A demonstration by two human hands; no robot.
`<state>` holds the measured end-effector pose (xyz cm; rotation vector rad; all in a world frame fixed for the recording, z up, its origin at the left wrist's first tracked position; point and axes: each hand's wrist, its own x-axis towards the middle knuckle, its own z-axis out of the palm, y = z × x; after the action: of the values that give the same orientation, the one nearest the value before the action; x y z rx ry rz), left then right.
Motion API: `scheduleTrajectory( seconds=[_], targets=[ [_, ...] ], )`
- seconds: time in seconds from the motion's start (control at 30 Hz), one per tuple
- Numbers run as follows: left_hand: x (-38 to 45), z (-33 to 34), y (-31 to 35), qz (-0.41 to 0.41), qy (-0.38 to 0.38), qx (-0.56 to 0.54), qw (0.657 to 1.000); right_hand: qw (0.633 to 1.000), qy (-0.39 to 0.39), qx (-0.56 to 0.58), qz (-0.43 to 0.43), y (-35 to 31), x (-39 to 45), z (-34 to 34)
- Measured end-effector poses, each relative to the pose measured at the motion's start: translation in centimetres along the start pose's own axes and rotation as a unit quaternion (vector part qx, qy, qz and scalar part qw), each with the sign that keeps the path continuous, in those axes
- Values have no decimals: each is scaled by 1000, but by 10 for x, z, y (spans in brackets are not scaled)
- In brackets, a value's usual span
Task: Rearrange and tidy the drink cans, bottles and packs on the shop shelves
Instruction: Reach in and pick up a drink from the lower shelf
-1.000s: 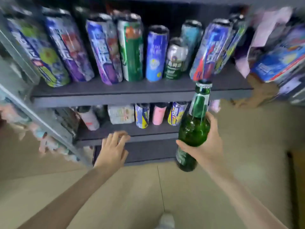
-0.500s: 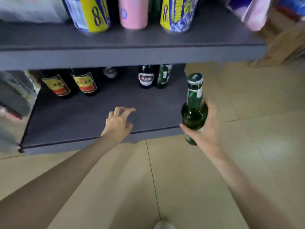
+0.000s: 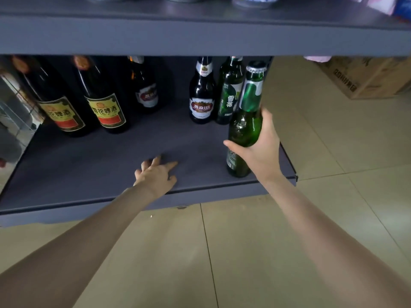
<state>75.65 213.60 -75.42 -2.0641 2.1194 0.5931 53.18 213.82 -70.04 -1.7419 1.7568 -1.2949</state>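
Observation:
My right hand (image 3: pixel 261 150) grips a green glass bottle (image 3: pixel 245 127) around its body, upright, over the right front corner of the bottom shelf (image 3: pixel 89 170). Whether its base touches the shelf I cannot tell. My left hand (image 3: pixel 155 176) reaches over the shelf's front middle with fingers spread and holds nothing. Behind the held bottle stand a dark bottle with a red and white label (image 3: pixel 202 94) and a green bottle with a white label (image 3: pixel 229 92). Two dark bottles with yellow and red labels (image 3: pixel 60 101) (image 3: pixel 104 101) stand at the left, and another dark bottle (image 3: pixel 145 87) stands further back.
The grey shelf above (image 3: pixel 200 36) overhangs the bottles and carries can bottoms along the top edge. A cardboard box (image 3: pixel 364 78) sits on the tiled floor (image 3: pixel 244 252) at the right. A reflective panel (image 3: pixel 15 121) closes the shelf's left side.
The view has dropped from the can shelves to the bottom shelf. My right hand has carried the green bottle in over the shelf's right front; my left hand has moved forward over the shelf.

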Motion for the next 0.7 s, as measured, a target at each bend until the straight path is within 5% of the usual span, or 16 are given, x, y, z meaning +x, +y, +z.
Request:
scheduleTrajectory(
  seconds=[0.33,0.7],
  targets=[
    [16,-2,4,7,-41,20,999,992,116,36,26,28,52,25],
    [20,-2,1,17,-54,20,998,983,87,50,153,45,23,47]
  ],
)
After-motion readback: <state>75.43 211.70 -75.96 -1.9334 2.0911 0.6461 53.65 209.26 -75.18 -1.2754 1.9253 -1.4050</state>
